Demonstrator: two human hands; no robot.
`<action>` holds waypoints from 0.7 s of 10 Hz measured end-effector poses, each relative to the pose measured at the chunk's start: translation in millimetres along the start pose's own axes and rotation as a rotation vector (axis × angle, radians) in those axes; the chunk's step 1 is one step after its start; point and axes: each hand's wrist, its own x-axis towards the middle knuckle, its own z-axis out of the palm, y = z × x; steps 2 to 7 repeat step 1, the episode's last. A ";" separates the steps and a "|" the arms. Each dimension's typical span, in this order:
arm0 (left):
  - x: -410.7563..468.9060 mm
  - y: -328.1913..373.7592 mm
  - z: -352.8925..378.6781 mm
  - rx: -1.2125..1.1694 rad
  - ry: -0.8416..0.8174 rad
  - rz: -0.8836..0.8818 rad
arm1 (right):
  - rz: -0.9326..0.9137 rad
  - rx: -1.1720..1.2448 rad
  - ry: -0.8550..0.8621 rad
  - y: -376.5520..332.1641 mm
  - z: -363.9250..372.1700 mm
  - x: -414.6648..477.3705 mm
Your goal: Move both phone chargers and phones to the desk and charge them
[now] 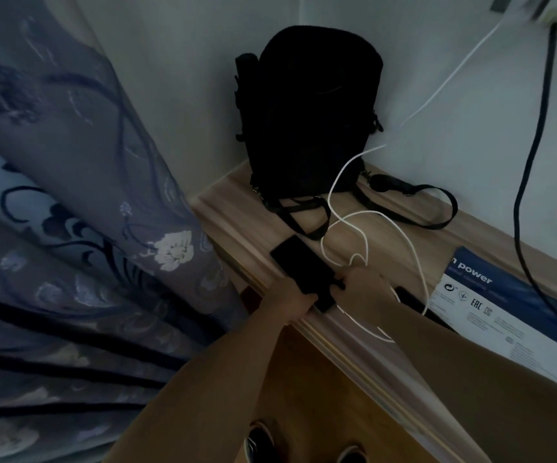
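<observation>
A black phone (298, 262) lies on the wooden desk (233, 202) near its front edge. My left hand (292, 304) grips the phone's near end from the left. My right hand (363, 285) pinches something dark at the phone's near end, where the white charger cable (363, 228) comes in; the plug itself is hidden by my fingers. The cable loops over the desk and runs up the wall to the upper right. A second dark phone (410, 299) shows partly behind my right wrist.
A black backpack (310, 111) stands in the desk's corner against the wall, its straps trailing over the desk. A blue and white printed box (490, 315) lies at the right. A black cable (534, 155) hangs down the wall. A patterned curtain (70, 212) fills the left.
</observation>
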 end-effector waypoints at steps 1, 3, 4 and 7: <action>5.2 -3.5 -7.0 0.042 0.008 0.045 | 0.008 0.028 0.048 -0.5 -0.7 2.1; 5.2 -3.5 -7.0 0.042 0.008 0.045 | 0.008 0.028 0.048 -0.5 -0.7 2.1; 5.2 -3.5 -7.0 0.042 0.008 0.045 | 0.008 0.028 0.048 -0.5 -0.7 2.1; 5.2 -3.5 -7.0 0.042 0.008 0.045 | 0.008 0.028 0.048 -0.5 -0.7 2.1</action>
